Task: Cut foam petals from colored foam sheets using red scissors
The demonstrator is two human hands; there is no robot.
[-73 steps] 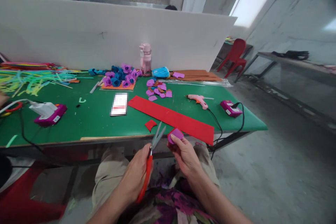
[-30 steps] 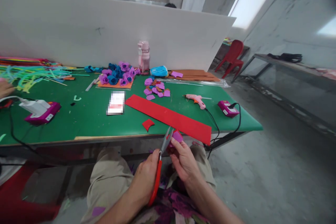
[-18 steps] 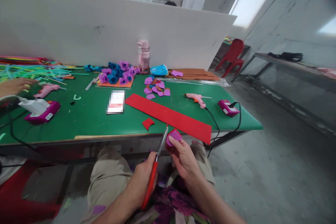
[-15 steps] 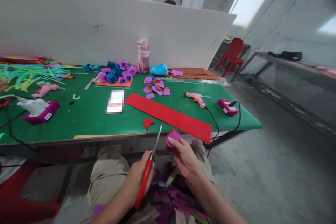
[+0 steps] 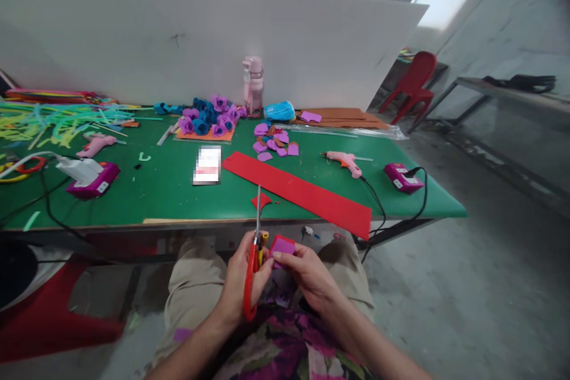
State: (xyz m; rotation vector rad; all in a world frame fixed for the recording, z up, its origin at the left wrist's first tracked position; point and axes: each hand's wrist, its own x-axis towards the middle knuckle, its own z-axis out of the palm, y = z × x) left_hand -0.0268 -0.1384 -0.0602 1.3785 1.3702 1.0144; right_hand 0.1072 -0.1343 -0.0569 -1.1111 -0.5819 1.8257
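Green tabletop (image 5: 169,202) gleams smooth; left grip (image 5: 237,279) clasps metal-bladed scissors (image 5: 254,255); right grip (image 5: 313,276) pinches a flat purple piece (image 5: 284,245).

Scissors (image 5: 256,241) had bare metal blades, dull shine, and glossy red plastic handles. Purple piece (image 5: 282,249) and red strip (image 5: 298,190) both looked matt and smooth (foam or felt, couldn't tell which). Tabletop (image 5: 164,205) was smooth green sheet, slight sheen. Bottle (image 5: 254,88) looked like translucent plastic. Floor (image 5: 445,285) was matt, rough, concrete-like.
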